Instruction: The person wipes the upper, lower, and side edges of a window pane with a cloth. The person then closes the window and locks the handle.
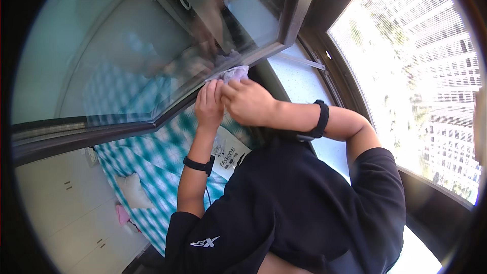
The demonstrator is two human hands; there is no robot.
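A dark-framed glass window sash (175,104) hangs open across the upper left. Both my hands meet at its lower frame edge. Bunched against the frame is a pale lilac cloth (236,73). My right hand (249,102) is closed on it, with the fingers curled and the cloth poking out above them. My left hand (209,102) rests beside it, fingers bent over the frame edge and touching the right hand. Whether the left fingers also pinch part of the cloth is hidden. The glass mirrors my hands and the cloth.
Below the sash lies a teal-and-white checked bedspread (167,152) with a printed white bag (229,153) and a white pillow (134,190). White cabinets (66,203) stand at lower left. At right are a pale windowsill (299,78) and a screened window (406,71) in a dark frame.
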